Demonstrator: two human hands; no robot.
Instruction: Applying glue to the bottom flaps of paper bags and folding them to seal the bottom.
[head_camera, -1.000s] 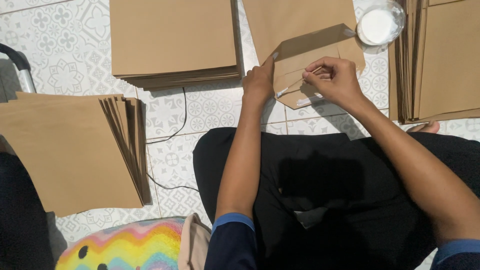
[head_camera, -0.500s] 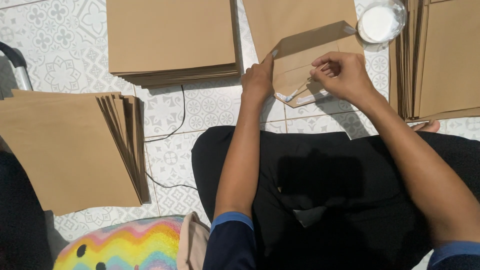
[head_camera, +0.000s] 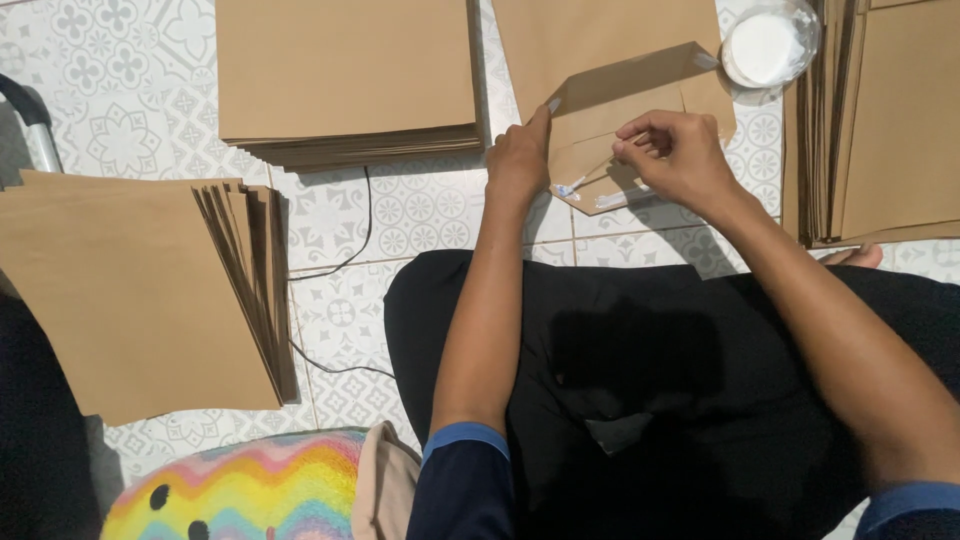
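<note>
A brown paper envelope (head_camera: 600, 50) lies on the tiled floor in front of my knees, its bottom flaps folded open. My left hand (head_camera: 520, 155) presses on the envelope's left edge, index finger stretched along the fold. My right hand (head_camera: 675, 155) pinches a thin stick (head_camera: 590, 175) with a white, glue-coated tip that rests on the lower flap. White glue streaks show on the flap edge (head_camera: 615, 199). A small round container of white glue (head_camera: 765, 45) stands just beyond the envelope's right corner.
Stacks of brown envelopes lie at top centre (head_camera: 345, 75), at left (head_camera: 140, 290) and at right (head_camera: 880, 120). A black cable (head_camera: 345, 270) runs over the patterned tiles. A rainbow-coloured cushion (head_camera: 240, 490) sits near my left elbow. A metal tube (head_camera: 30, 125) is at the far left.
My right hand has worked the glue stick back and forth along the lower flap; the tip sits near the flap's left end again. My left hand has stayed in place.
</note>
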